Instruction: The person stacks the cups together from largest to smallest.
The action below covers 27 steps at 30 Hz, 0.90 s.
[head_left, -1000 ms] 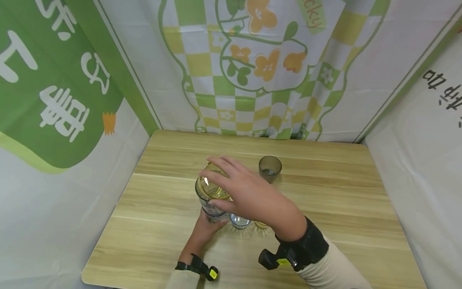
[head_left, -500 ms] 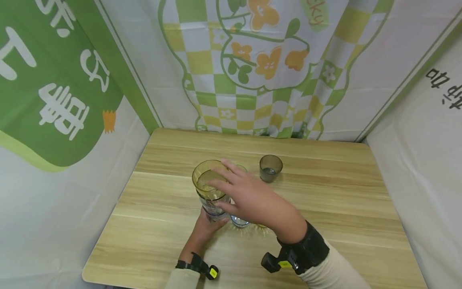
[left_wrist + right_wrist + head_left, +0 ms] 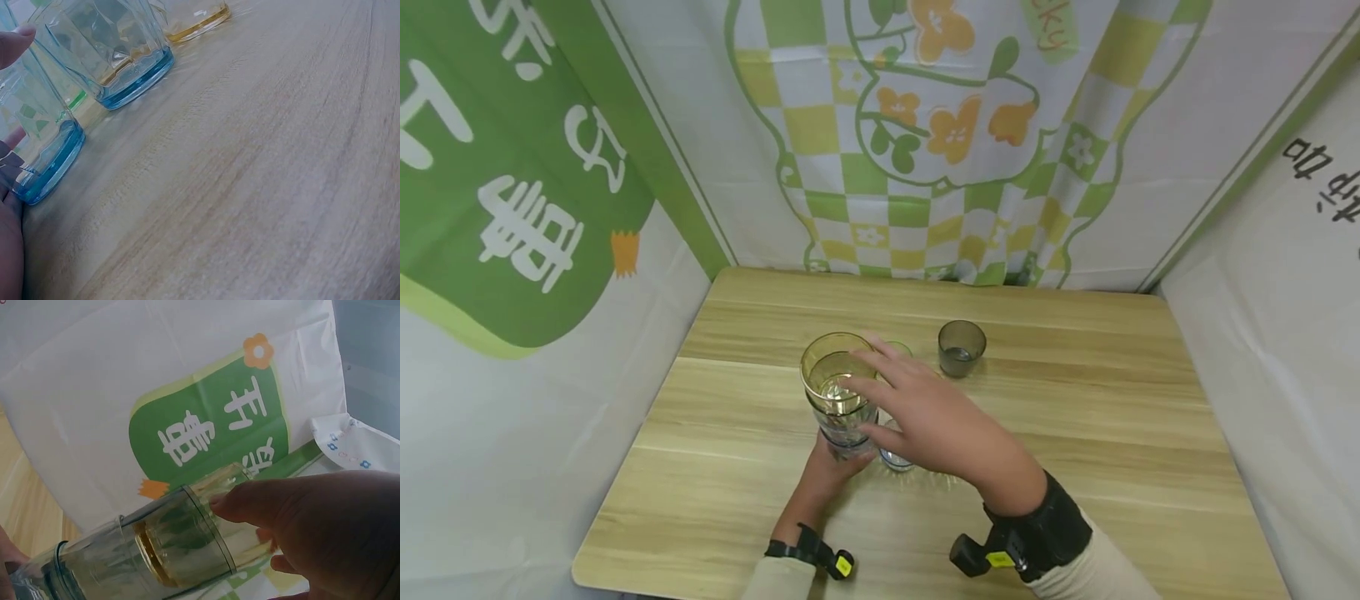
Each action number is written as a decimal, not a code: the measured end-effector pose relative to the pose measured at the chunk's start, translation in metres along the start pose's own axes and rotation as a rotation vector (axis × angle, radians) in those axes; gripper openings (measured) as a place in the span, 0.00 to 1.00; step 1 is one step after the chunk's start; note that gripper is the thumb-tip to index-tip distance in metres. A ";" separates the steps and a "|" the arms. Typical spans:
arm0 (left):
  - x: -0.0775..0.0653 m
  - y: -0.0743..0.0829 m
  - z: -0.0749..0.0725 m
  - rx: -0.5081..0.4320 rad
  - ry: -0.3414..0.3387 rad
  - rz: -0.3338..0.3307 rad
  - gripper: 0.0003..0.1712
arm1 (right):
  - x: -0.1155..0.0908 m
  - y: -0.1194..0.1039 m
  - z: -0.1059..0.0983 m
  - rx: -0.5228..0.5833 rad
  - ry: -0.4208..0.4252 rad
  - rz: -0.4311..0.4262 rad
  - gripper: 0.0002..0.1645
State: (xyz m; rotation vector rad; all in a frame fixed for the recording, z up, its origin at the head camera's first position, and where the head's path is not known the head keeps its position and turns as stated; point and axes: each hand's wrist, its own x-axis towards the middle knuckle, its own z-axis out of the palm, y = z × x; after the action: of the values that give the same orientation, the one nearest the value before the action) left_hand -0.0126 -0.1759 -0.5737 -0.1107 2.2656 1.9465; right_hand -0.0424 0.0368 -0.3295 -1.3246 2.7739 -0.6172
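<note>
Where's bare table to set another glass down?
The table is bare from the stack in the left hand out to the left edge, and from the grey glass to the right edge. It's crowded just right of the stack: a blue-based glass and an amber-based glass stand there, with the right hand above.
</note>
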 end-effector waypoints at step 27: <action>-0.001 0.000 0.001 0.066 0.037 -0.062 0.59 | -0.060 0.055 0.057 0.184 -0.229 0.324 0.28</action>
State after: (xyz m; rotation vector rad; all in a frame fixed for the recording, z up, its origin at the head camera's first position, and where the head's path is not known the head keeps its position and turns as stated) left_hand -0.0112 -0.1746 -0.5738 -0.2082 2.3180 1.8522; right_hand -0.0346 0.0931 -0.4108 -0.8285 2.5895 -0.6357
